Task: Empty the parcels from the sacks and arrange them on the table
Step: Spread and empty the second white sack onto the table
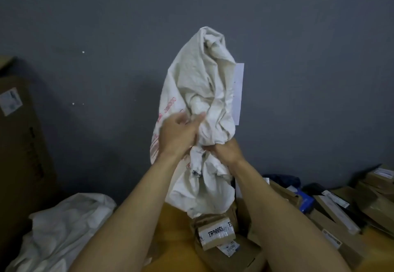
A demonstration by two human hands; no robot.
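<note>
White sack (198,84) held upright above yellow desk (172,224), grey wall behind. Left hand (177,135) clenched on bunched cloth at mid-height; right hand (228,152) just below, gripping twisted neck. Sack's lower end hangs over taped brown parcel (216,232); contact unclear, view blurred. Pile of parcels (332,212) along desk's right side. Second sack (64,229) slumped at lower left, beside tall carton (19,133).

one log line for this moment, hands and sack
left hand grips white sack | right hand grips it lower down | sack held up over parcels | parcels on yellow table
</note>
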